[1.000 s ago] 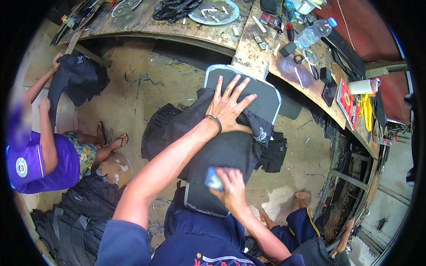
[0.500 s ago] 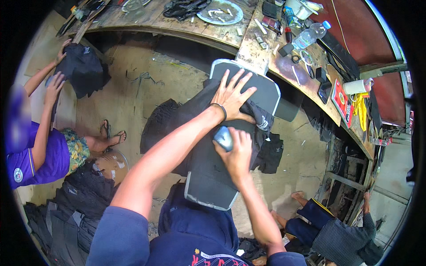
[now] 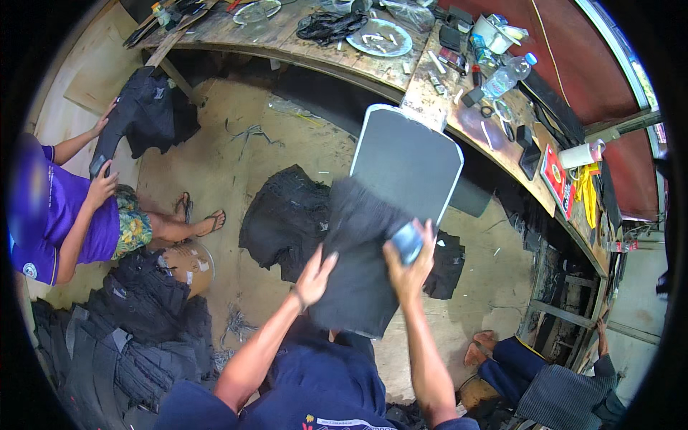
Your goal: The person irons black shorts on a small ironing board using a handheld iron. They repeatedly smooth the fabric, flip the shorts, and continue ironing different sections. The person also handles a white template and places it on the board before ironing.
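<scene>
A black garment (image 3: 358, 287) covers the near part of a dark padded board with pale edges (image 3: 412, 154); the far part of the board shows bare. At the garment's left edge, my left hand (image 3: 313, 279) holds the fabric, partly hidden at the fingertips. My right hand (image 3: 414, 269) is closed around a small rounded blue-grey handheld tool (image 3: 407, 242), blurred by motion, over the garment's right side. Another black garment (image 3: 283, 215) lies on the floor to the left of the board, and a further black piece (image 3: 446, 265) to its right.
A wooden workbench (image 3: 337, 61) curves along the far side, bearing a plate (image 3: 380, 36), a bottle (image 3: 509, 75) and tools. At left, a co-worker in purple (image 3: 82, 208) handles a black garment (image 3: 154, 107). Black garments are heaped (image 3: 143, 322) lower left. Another person (image 3: 559, 390) sits lower right.
My left hand has left the board's far part and come nearer to me at the garment's left edge. The garment has slid toward me, baring the far part. My right hand moved slightly right.
</scene>
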Demonstrator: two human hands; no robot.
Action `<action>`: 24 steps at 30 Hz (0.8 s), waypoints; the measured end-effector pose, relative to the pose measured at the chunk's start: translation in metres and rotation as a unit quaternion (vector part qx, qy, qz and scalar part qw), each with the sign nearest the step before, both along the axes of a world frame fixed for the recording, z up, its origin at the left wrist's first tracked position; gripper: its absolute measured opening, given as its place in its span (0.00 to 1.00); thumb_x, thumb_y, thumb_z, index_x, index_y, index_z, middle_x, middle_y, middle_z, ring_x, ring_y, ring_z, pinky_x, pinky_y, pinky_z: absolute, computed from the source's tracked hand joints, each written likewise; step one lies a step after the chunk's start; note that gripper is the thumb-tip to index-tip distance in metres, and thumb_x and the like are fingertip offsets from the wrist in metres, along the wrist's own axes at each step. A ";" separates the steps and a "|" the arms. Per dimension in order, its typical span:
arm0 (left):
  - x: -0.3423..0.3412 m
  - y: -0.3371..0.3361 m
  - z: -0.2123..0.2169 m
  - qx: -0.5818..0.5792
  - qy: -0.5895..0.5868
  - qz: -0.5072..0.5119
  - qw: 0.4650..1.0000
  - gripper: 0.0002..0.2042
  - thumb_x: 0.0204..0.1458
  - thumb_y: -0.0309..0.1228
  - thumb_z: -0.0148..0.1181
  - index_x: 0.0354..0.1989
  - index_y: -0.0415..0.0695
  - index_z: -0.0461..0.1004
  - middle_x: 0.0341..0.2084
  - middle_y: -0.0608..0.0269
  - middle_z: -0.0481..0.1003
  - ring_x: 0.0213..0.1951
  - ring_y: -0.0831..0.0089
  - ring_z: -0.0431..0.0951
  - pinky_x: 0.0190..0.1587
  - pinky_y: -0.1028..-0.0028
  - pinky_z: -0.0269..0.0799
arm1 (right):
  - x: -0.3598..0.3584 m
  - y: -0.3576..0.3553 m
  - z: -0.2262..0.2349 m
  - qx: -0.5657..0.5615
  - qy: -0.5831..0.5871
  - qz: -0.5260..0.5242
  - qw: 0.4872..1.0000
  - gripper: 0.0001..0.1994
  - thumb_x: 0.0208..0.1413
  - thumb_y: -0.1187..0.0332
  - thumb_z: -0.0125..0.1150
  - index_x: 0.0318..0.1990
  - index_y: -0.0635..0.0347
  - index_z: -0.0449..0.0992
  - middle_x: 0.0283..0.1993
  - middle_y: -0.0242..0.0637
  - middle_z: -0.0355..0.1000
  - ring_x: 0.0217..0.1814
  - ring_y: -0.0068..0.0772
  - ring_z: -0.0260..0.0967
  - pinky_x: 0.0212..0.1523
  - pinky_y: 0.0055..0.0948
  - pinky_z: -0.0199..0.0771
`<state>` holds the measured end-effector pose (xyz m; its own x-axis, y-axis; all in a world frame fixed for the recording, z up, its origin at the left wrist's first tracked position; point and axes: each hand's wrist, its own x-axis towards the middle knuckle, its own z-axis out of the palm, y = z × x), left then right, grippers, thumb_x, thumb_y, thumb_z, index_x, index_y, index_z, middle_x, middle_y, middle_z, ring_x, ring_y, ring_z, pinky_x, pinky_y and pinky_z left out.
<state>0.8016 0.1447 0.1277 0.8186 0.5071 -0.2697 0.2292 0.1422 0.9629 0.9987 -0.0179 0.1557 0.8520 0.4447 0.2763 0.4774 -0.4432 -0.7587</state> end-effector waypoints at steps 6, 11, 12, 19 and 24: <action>-0.087 0.028 0.017 0.141 0.358 -0.197 0.902 0.23 0.77 0.40 0.50 0.70 0.36 0.72 0.64 0.42 0.77 0.64 0.52 0.79 0.69 0.59 0.72 | -0.109 0.082 0.020 -0.040 -0.012 0.103 0.994 0.36 0.44 0.44 0.87 0.56 0.55 0.79 0.71 0.45 0.73 0.86 0.68 0.52 0.80 0.82 0.16; 0.003 0.034 0.047 0.359 0.052 0.071 0.929 0.25 0.68 0.36 0.62 0.67 0.33 0.70 0.70 0.35 0.69 0.69 0.37 0.71 0.72 0.46 0.65 | -0.044 0.123 0.069 0.135 0.122 0.116 0.976 0.38 0.46 0.51 0.88 0.60 0.59 0.76 0.75 0.53 0.70 0.83 0.66 0.58 0.81 0.76 0.46; 0.023 0.021 0.059 0.418 0.051 0.012 0.907 0.33 0.66 0.40 0.65 0.73 0.33 0.66 0.75 0.32 0.63 0.74 0.33 0.65 0.74 0.39 0.60 | -0.036 0.095 0.073 0.128 0.059 0.069 0.988 0.39 0.43 0.57 0.90 0.61 0.58 0.75 0.74 0.51 0.71 0.82 0.63 0.60 0.83 0.68 0.48; 0.175 0.035 0.079 0.371 0.266 -0.052 0.888 0.72 0.46 0.76 0.69 0.86 0.39 0.35 0.81 0.23 0.45 0.79 0.24 0.50 0.76 0.33 0.55 | 0.036 0.037 0.022 0.005 -0.056 -0.088 0.995 0.40 0.54 0.56 0.85 0.69 0.58 0.68 0.75 0.54 0.66 0.85 0.66 0.53 0.82 0.71 0.45; 0.264 0.104 0.038 0.526 0.055 0.056 0.847 0.69 0.43 0.73 0.74 0.84 0.41 0.46 0.82 0.31 0.46 0.84 0.38 0.43 0.78 0.24 0.34 | 0.177 0.117 0.000 0.023 -0.085 -0.083 0.993 0.40 0.60 0.49 0.78 0.73 0.57 0.66 0.73 0.53 0.71 0.79 0.62 0.65 0.79 0.84 0.35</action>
<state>1.0655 0.2484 0.1660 0.7486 0.5871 0.3082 0.3673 -0.7541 0.5444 1.1758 0.0993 0.1559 0.8519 0.2851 0.4393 0.5233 -0.4935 -0.6947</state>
